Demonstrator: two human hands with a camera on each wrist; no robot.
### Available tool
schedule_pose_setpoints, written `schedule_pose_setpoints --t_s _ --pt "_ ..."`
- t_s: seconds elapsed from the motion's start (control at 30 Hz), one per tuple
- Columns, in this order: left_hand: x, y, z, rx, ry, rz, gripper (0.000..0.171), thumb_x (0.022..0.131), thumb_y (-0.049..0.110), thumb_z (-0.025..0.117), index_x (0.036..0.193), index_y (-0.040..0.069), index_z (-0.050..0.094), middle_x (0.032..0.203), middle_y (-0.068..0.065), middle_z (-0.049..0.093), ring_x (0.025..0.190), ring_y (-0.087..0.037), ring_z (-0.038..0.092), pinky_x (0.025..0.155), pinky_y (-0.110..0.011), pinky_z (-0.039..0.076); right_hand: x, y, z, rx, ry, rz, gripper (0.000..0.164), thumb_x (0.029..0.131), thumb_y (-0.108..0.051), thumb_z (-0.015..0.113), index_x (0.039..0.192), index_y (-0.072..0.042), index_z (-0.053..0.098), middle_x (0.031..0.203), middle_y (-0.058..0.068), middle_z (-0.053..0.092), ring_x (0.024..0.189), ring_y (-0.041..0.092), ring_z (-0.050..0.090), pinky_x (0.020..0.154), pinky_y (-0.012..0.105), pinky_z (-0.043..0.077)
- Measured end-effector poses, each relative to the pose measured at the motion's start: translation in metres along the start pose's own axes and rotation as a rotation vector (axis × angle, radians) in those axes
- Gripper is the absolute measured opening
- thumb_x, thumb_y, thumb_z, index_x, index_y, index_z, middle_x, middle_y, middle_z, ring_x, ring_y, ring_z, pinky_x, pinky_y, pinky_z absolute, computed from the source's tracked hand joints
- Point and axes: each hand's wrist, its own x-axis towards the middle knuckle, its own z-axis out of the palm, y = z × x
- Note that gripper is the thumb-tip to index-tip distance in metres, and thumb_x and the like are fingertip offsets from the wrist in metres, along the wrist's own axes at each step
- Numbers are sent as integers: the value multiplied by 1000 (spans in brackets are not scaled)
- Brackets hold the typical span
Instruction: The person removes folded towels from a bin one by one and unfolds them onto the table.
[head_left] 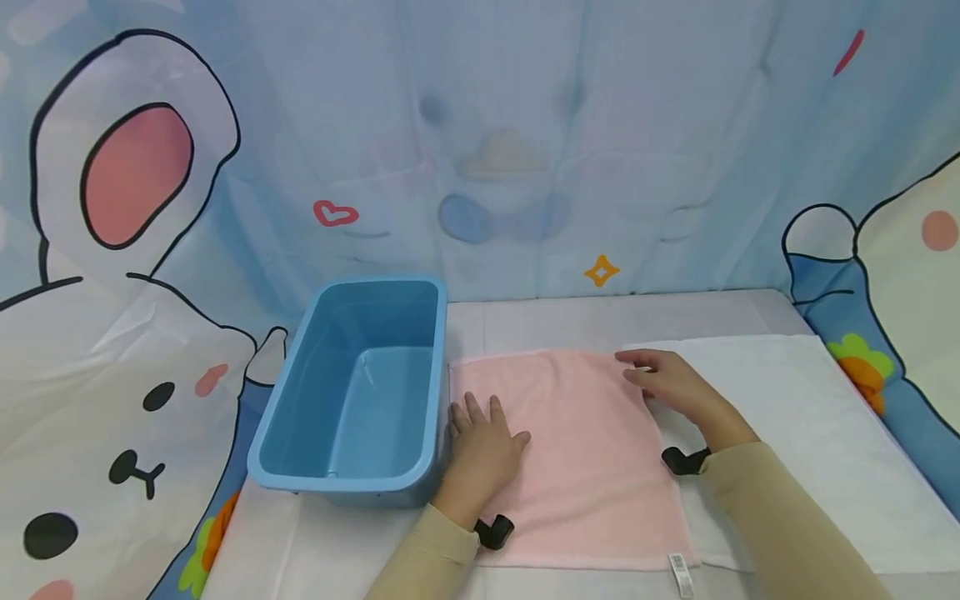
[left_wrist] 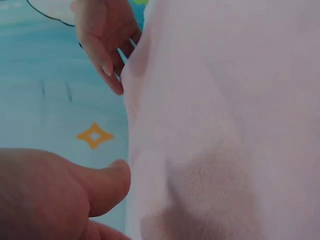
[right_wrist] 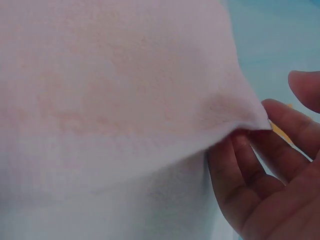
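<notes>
A pink towel (head_left: pixel 577 467) lies spread on the white-covered table, a small white tag (head_left: pixel 681 575) at its near right corner. My left hand (head_left: pixel 486 454) rests on the towel's left side with its fingers spread, right beside the blue basin. At the far right corner is my right hand (head_left: pixel 671 379). The right wrist view shows that hand's fingers (right_wrist: pixel 235 175) under the lifted towel corner (right_wrist: pixel 250 117), while the thumb (right_wrist: pixel 306 90) stays apart from the cloth. Seen from the left wrist, the left thumb (left_wrist: pixel 107 187) stands out near the towel's edge.
The blue plastic basin (head_left: pixel 438 400) stands left of the towel, with nothing seen inside. A white cloth (head_left: pixel 810 433) lies flat to the right, partly under the towel's right edge. Behind the table hangs a light blue printed curtain (head_left: pixel 510 100) with cartoon animals.
</notes>
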Motion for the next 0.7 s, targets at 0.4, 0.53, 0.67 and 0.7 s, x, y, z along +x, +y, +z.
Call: schedule_pose_setpoints --t_s 0.4,0.53,0.67,0.7 --pt "36 6 12 130 -31 -121 97 106 69 47 171 2 22 175 -38 11 163 -58 12 133 -61 23 4 4 2 -82 41 14 55 111 -27 53 160 -3 49 163 35 43 140 51 55 110 64 51" --pt "42 5 14 124 -18 -130 97 106 69 47 171 2 20 175 -38 10 164 -56 10 134 -60 20 5 4 2 -74 32 18 56 110 -26 54 161 -3 47 163 36 42 137 49 57 108 62 53" --pt "46 3 11 114 -18 -144 97 107 69 45 171 3 18 176 -36 7 166 -54 7 135 -59 19 9 4 3 -77 19 19 57 110 -26 55 162 -4 46 164 36 40 140 50 54 110 62 52" --pt "47 2 10 112 -14 -147 96 107 69 44 172 3 18 176 -35 7 166 -53 7 135 -59 19 11 5 2 -78 15 17 57 110 -26 55 163 -4 46 164 37 40 140 50 54 110 62 52"
